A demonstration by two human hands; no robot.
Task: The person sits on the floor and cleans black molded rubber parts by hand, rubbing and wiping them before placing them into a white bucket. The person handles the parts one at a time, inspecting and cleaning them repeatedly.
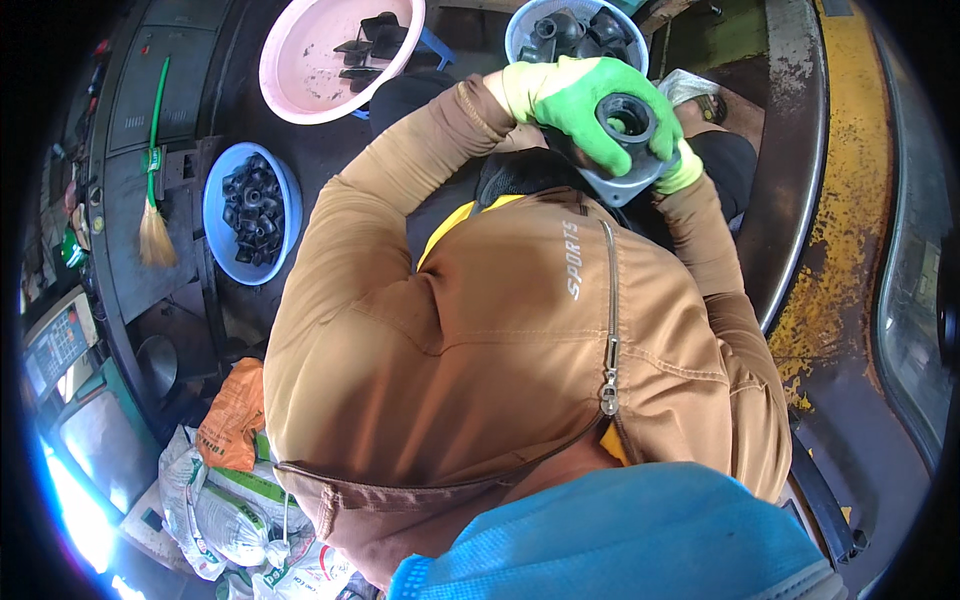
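Note:
Up in front of my chest, both gloved hands hold a dark grey moulded part (pixel 614 187) with a round collar at the top and a wider, square-cornered flange below. My left hand (pixel 585 100), in a green and pale yellow glove, curls over its near and left sides, fingers and thumb closed around the collar. On the other side, my right hand (pixel 682 168) grips the flange's right edge; most of its fingers are hidden behind the part. Green shows through the collar's opening. Just beyond my hands stands a light blue basin (pixel 516 38) with several similar dark parts inside.
At the far left, a pink basin (pixel 282 62) with a few dark pieces rests on a blue stool (pixel 432 46). A blue tub (pixel 213 215) of small black parts stands at left, near a green-handled broom (pixel 156 235). Sacks (pixel 232 520) lie lower left. A rusty yellow machine frame (pixel 835 230) runs along my right.

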